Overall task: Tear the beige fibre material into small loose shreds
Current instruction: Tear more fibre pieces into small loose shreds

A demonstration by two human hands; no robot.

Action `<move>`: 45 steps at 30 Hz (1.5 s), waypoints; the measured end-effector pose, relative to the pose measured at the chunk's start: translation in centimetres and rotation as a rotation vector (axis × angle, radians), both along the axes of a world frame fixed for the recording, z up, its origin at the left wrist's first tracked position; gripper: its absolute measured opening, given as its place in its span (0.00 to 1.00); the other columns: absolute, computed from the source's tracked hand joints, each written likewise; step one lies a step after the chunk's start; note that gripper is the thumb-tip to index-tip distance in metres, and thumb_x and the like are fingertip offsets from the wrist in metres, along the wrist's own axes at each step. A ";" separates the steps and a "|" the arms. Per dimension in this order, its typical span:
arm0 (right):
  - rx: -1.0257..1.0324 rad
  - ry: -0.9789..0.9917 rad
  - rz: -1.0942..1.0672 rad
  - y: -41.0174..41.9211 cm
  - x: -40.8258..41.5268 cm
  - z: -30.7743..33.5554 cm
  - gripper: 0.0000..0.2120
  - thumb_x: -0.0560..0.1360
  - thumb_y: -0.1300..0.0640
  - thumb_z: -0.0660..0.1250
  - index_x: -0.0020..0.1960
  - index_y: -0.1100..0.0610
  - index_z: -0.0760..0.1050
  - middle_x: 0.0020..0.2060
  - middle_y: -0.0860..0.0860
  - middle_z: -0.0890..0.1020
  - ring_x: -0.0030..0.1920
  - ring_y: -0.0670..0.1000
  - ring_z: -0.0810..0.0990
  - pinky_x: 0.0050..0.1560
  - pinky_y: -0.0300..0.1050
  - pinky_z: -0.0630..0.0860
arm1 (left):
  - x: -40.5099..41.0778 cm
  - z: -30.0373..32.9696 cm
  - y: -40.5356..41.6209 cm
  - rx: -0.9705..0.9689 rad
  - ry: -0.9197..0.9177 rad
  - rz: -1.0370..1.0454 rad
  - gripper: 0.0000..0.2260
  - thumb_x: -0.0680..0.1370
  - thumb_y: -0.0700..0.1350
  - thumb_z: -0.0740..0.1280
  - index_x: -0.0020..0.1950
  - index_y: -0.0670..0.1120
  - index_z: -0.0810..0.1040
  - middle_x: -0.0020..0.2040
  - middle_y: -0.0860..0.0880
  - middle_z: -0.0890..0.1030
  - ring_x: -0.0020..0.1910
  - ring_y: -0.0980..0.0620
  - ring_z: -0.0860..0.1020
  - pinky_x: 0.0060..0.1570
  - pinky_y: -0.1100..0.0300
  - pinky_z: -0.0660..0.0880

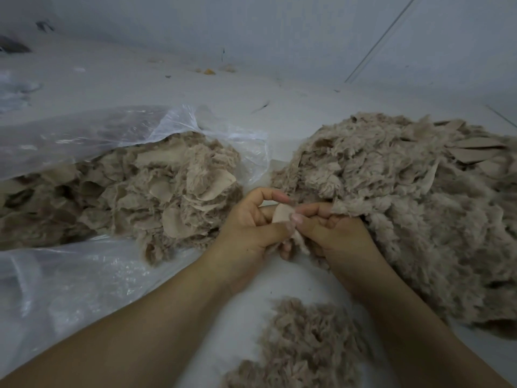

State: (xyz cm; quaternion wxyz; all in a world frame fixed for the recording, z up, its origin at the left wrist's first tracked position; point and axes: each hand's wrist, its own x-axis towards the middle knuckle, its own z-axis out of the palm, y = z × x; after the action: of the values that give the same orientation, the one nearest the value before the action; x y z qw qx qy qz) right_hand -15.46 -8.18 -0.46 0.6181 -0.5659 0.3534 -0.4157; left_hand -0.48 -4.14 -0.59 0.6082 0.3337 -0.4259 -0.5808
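A small beige fibre piece sits between my two hands at the centre of the head view. My left hand pinches its left side with thumb and curled fingers. My right hand pinches its right side, thumb tip against the piece. A clear plastic bag on the left holds a heap of beige fibre pieces. A big mound of fluffy beige shreds lies on the right, touching my right hand. A smaller pile of shreds lies between my forearms.
The work goes on over a pale grey floor. A wall rises behind it. A few small scraps lie at the foot of the wall. More crumpled plastic shows at the far left.
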 end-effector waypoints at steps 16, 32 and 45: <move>-0.041 -0.062 -0.161 0.6 0.0 0.6 0.12 0.77 0.64 0.67 0.35 0.56 0.76 0.26 0.51 0.79 0.23 0.42 0.75 0.23 0.33 0.69 | 1.5 0.1 1.6 -0.084 -0.176 0.233 0.05 0.70 0.42 0.75 0.34 0.48 0.81 0.29 0.41 0.80 0.20 0.48 0.75 0.22 0.60 0.72; 0.069 -0.069 -0.269 0.7 0.1 0.8 0.10 0.76 0.61 0.68 0.37 0.53 0.79 0.38 0.56 0.84 0.40 0.54 0.83 0.31 0.41 0.77 | 3.1 2.1 3.0 0.013 -0.622 -0.206 0.05 0.72 0.39 0.74 0.36 0.46 0.82 0.30 0.40 0.81 0.23 0.50 0.77 0.24 0.62 0.73; -0.069 -0.037 -0.160 1.0 0.0 0.4 0.11 0.76 0.65 0.68 0.36 0.56 0.78 0.32 0.54 0.83 0.34 0.52 0.83 0.33 0.41 0.79 | 0.1 2.1 2.9 0.174 -0.642 0.037 0.15 0.76 0.44 0.72 0.34 0.35 0.78 0.21 0.44 0.76 0.16 0.51 0.71 0.19 0.65 0.67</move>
State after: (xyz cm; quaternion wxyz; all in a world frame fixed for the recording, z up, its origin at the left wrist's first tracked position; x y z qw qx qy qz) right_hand -15.49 -7.18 -0.04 0.5695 -0.5488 0.3716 -0.4862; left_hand -0.34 -1.27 1.53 0.4226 0.5581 -0.5385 -0.4690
